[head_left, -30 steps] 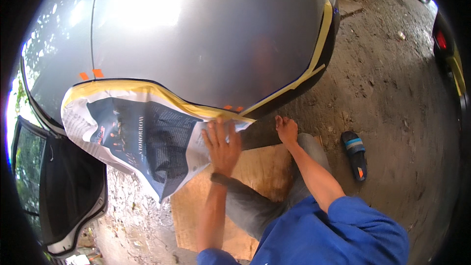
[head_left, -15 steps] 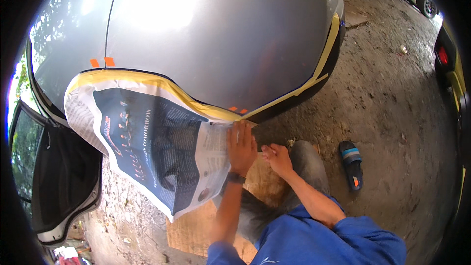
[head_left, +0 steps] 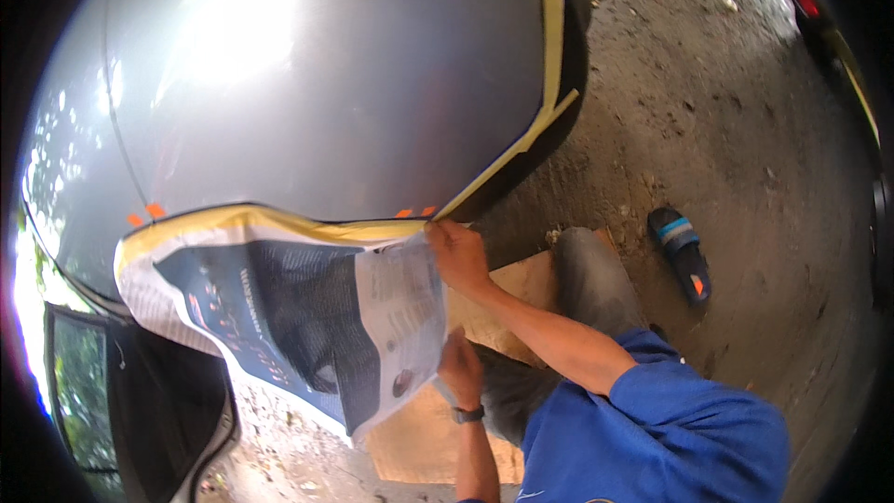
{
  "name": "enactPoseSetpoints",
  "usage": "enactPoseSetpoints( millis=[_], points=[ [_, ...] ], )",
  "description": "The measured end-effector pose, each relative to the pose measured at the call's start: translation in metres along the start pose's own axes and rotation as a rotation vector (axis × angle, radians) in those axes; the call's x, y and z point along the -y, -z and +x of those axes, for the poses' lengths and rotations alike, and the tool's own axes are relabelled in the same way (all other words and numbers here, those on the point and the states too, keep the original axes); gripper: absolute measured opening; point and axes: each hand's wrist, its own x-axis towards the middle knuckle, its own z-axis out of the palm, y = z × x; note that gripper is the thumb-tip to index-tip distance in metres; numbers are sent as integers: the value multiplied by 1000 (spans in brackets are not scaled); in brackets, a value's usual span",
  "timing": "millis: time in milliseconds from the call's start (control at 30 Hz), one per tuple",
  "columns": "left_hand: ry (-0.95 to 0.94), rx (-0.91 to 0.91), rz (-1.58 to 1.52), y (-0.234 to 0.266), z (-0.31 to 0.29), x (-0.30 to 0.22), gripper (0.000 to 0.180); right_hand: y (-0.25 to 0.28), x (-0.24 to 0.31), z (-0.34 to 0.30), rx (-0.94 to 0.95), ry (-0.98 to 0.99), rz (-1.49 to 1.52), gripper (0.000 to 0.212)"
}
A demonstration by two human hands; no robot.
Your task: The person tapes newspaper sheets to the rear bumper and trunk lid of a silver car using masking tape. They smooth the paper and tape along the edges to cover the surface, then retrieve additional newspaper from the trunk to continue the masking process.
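Note:
A printed newspaper sheet (head_left: 307,317) hangs along the lower edge of a silver car body panel (head_left: 354,121). Yellow masking tape (head_left: 251,221) joins the sheet's top border to the panel. My right hand (head_left: 458,256) is closed at the sheet's upper right corner, fingertips pinched where paper and tape meet. Lower down, my left hand (head_left: 459,368), with a dark watch on its wrist, is closed on the sheet's right edge; its fingertips are partly hidden and slightly blurred. Small orange tape pieces (head_left: 414,213) stick to the panel just above the right-hand corner.
More yellow tape (head_left: 551,47) runs along the panel's right edge, over dark trim. Cardboard (head_left: 438,442) lies beneath me on the dirt ground. A blue-striped slide sandal (head_left: 680,251) is at the right. An open car door (head_left: 158,401) stands at the lower left.
My left hand has slid from the sheet's top corner down its right edge. My right hand has moved left and up to that corner. The view has shifted, and the sheet's right side has folded slightly.

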Motion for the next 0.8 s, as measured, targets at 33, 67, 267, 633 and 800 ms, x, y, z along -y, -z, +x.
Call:
enactPoseSetpoints(
  millis=[33, 67, 267, 633, 800],
  points=[
    [74, 26, -25, 0, -16, 6, 20, -3, -1, 0, -29, 12, 34, 25],
    [205, 82, -30, 1, -29, 11, 19, -6, -2, 1, -46, 17, 12, 25],
    [115, 123, 36, 11, -60, 32, 19, -17, -4, 0, -130, 82, -60, 22],
    [-91, 209, 249, 4, -55, 27, 19, -22, 1, -1, -184, 94, 8, 18],
    [-33, 280, 281, 4, -56, 35, 19, -23, 7, 0, -222, 74, -17, 17]
  ],
)
